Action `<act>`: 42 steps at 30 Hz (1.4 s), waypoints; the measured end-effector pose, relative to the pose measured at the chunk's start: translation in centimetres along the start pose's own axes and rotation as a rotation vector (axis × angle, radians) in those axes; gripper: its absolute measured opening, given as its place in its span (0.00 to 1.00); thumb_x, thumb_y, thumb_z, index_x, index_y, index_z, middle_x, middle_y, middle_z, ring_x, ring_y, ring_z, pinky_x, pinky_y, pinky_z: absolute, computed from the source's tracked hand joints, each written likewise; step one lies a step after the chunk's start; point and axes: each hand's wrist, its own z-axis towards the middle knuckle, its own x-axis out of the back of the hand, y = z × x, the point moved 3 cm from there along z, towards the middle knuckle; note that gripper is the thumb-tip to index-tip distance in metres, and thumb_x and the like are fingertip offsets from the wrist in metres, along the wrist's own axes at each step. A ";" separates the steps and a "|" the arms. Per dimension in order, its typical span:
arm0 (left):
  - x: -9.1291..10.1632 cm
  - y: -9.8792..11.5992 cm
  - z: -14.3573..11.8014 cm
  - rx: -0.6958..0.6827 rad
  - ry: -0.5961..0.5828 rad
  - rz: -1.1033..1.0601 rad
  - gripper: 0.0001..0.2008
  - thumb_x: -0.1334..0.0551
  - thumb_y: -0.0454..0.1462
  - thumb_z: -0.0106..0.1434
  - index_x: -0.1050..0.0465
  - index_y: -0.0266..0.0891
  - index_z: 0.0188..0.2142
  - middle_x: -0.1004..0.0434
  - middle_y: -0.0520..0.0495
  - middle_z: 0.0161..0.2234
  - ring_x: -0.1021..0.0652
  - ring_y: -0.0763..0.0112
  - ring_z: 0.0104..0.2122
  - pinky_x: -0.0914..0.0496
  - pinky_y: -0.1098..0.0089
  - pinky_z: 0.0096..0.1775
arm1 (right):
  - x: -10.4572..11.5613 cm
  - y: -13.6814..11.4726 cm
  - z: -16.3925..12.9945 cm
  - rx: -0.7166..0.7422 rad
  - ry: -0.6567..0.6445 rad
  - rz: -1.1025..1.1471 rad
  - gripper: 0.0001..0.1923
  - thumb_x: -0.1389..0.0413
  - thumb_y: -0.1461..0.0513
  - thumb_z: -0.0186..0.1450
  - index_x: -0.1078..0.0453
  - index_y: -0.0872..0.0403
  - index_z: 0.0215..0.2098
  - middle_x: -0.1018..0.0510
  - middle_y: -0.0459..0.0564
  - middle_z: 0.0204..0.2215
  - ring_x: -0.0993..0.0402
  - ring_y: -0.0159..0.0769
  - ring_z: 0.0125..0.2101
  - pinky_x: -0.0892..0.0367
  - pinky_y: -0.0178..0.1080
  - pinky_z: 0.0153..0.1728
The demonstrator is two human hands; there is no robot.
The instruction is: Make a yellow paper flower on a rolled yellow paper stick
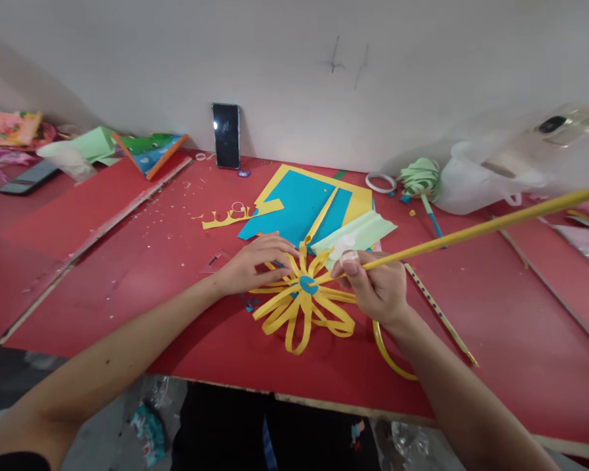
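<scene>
A yellow paper flower (302,320) with looped strip petals and a round blue centre (308,284) sits at the table's near edge. My left hand (258,261) is on its left petals, thumb and fingers curved about the strips. A long yellow stick (476,229), seemingly rolled paper, is gripped in my right hand (375,281). Its lower end meets or covers the blue centre; whether it is attached I cannot tell. Something whitish shows by my right thumb, its kind unclear. Behind the flower lie blue paper (294,196), yellow paper (363,193) and a folded pale green sheet (368,229).
A phone (226,136) leans on the wall. A yellow scrap (245,214), a tape roll (380,183), a green paper flower (419,176) and a plastic bag (471,180) lie on the red table (142,281). A yellow pencil-like stick (442,314) and yellow ring (387,356) are right.
</scene>
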 end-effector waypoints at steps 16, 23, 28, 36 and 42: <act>0.8 -1.3 -0.5 0.449 0.361 -0.483 0.09 0.36 0.41 0.62 0.26 0.36 0.32 0.20 0.43 0.38 0.21 0.67 0.41 0.29 0.65 0.47 | 0.8 0.7 -0.2 -0.148 0.227 0.205 0.23 0.53 0.56 0.72 0.29 0.55 0.23 0.34 0.42 0.13 0.37 0.25 0.14 0.43 0.31 0.16; 1.2 -3.5 -1.2 0.622 0.719 -0.724 0.09 0.36 0.43 0.62 0.25 0.39 0.33 0.23 0.50 0.31 0.23 0.74 0.31 0.28 0.70 0.40 | 1.3 3.5 0.6 -0.463 0.674 0.656 0.21 0.46 0.49 0.66 0.34 0.54 0.22 0.37 0.39 0.11 0.39 0.26 0.11 0.44 0.30 0.12; 1.5 -3.9 -1.3 0.598 0.812 -0.750 0.08 0.36 0.42 0.61 0.26 0.39 0.31 0.26 0.52 0.31 0.25 0.76 0.32 0.29 0.71 0.41 | 1.7 3.4 0.7 -0.483 0.845 0.769 0.17 0.47 0.50 0.66 0.31 0.54 0.30 0.30 0.41 0.17 0.32 0.27 0.17 0.38 0.29 0.16; 1.6 -2.0 -1.1 0.483 0.571 -0.557 0.10 0.40 0.41 0.66 0.26 0.38 0.32 0.27 0.51 0.26 0.27 0.76 0.28 0.30 0.72 0.38 | -0.7 -0.7 -1.2 0.031 0.529 0.231 0.12 0.52 0.58 0.71 0.30 0.50 0.47 0.26 0.52 0.42 0.23 0.38 0.36 0.25 0.44 0.34; 1.5 3.4 1.5 0.293 0.089 -0.468 0.12 0.43 0.43 0.68 0.24 0.39 0.43 0.21 0.44 0.41 0.23 0.67 0.43 0.30 0.68 0.46 | -2.8 -1.9 -1.7 0.208 0.145 -0.086 0.29 0.48 0.70 0.66 0.44 0.50 0.64 0.30 0.58 0.50 0.30 0.42 0.50 0.29 0.46 0.49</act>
